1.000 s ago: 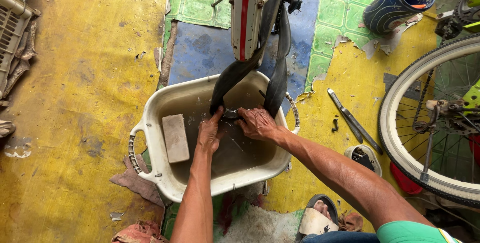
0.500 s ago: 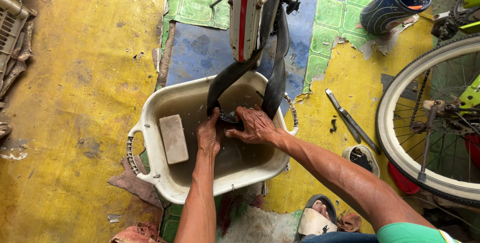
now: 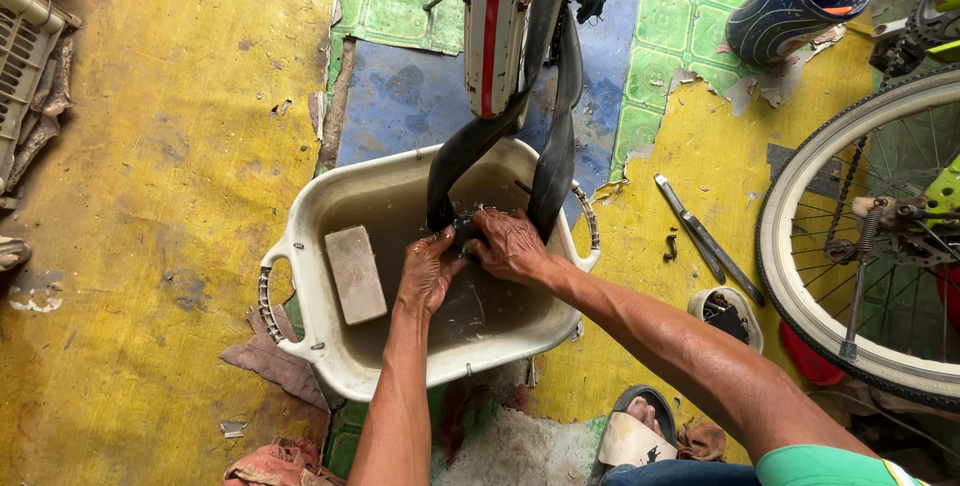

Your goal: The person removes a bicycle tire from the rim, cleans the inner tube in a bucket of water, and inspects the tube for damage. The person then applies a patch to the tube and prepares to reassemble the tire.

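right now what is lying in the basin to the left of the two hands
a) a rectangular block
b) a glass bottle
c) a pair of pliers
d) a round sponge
a: a flat rectangular block lies in the water of the white basin, left of the left hand and right hand, which press the black inner tube down into the basin.
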`<act>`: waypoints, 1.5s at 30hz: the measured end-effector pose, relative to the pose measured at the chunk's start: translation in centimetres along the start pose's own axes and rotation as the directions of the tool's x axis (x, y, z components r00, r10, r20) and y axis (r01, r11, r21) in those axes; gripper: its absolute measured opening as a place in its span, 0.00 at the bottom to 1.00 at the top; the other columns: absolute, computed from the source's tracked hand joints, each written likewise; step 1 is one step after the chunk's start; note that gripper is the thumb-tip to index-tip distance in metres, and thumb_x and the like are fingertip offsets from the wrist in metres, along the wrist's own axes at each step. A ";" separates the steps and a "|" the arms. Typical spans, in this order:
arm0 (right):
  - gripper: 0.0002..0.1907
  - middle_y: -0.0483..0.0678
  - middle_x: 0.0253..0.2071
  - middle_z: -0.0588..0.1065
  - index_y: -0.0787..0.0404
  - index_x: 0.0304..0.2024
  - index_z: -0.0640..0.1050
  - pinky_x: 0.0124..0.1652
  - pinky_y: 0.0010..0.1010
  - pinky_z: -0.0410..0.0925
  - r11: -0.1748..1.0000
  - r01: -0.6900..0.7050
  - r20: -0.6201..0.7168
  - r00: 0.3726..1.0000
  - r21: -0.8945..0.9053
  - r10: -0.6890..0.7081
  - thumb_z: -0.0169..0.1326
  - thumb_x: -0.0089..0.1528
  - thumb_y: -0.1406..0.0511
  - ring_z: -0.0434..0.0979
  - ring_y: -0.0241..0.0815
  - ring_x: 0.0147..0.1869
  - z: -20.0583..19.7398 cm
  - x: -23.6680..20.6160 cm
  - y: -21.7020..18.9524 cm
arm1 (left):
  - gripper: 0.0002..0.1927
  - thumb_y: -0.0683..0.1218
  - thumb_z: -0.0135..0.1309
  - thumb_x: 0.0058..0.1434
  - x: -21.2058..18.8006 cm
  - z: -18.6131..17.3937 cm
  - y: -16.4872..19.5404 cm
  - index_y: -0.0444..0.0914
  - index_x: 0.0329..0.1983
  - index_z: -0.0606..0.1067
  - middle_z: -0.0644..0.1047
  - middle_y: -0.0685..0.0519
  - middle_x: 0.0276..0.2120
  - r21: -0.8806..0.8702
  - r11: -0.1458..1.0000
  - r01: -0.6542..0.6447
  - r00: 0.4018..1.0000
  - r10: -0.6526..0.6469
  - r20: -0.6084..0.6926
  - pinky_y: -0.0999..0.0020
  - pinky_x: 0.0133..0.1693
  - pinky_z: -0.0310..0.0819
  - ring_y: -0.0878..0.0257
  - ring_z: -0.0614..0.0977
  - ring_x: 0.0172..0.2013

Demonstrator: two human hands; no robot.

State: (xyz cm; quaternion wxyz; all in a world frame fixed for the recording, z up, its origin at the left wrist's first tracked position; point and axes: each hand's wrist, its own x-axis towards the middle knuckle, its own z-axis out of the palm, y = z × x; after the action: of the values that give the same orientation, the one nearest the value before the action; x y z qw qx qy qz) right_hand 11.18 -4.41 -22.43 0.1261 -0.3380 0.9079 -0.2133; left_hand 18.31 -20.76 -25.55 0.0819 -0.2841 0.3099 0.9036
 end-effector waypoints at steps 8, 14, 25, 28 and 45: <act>0.08 0.52 0.32 0.75 0.58 0.41 0.71 0.45 0.51 0.61 0.999 -0.024 0.018 1.000 -0.030 0.025 0.52 0.64 0.61 0.76 0.56 0.41 0.0 -0.4 -1.4 | 0.09 0.44 0.65 0.58 -0.1 0.5 -1.0 0.34 0.37 0.81 0.81 0.51 0.32 0.150 0.984 -0.092 0.969 0.124 -0.214 0.61 0.32 0.81 0.61 0.81 0.32; 0.06 0.52 0.34 0.76 0.58 0.38 0.72 0.45 0.52 0.62 0.999 -0.031 0.008 1.000 0.041 0.030 0.48 0.66 0.63 0.77 0.54 0.41 -0.5 0.0 -1.2 | 0.10 0.45 0.67 0.56 -0.7 0.4 -0.7 0.33 0.35 0.81 0.80 0.51 0.29 0.187 0.967 -0.172 0.955 0.210 -0.208 0.62 0.28 0.82 0.61 0.81 0.28; 0.18 0.55 0.43 0.81 0.64 0.52 0.78 0.49 0.39 0.73 0.866 -0.182 0.189 0.977 0.466 0.104 0.52 0.65 0.60 0.82 0.48 0.47 -0.6 2.1 -0.8 | 0.08 0.48 0.63 0.61 -0.9 0.2 0.5 0.41 0.38 0.80 0.78 0.59 0.29 0.024 0.998 -0.062 0.997 0.061 0.040 0.72 0.32 0.71 0.68 0.76 0.27; 0.17 0.53 0.42 0.81 0.66 0.51 0.79 0.47 0.36 0.73 0.791 -0.173 0.196 0.978 0.587 0.068 0.55 0.64 0.61 0.81 0.44 0.45 -0.9 2.5 -0.1 | 0.08 0.50 0.64 0.62 -0.8 0.4 0.7 0.41 0.36 0.79 0.76 0.58 0.26 -0.020 0.999 -0.032 0.998 0.033 0.052 0.71 0.29 0.71 0.67 0.75 0.25; 0.07 0.64 0.28 0.69 0.68 0.31 0.67 0.35 0.52 0.66 0.972 0.155 -0.206 0.971 0.175 -0.118 0.50 0.59 0.70 0.73 0.65 0.34 -0.5 1.9 -1.4 | 0.24 0.52 0.65 0.68 0.2 1.2 -1.7 0.36 0.23 0.68 0.62 0.62 0.21 0.416 0.845 -0.337 0.918 0.393 -0.056 0.72 0.24 0.50 0.72 0.58 0.23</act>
State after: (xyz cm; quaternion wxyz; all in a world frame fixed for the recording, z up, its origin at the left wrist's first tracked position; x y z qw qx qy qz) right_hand 10.43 -6.49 -21.51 0.0535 -0.3638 0.8660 -0.3388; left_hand 18.09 -18.70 -25.77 -0.0574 -0.2593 0.5405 0.7983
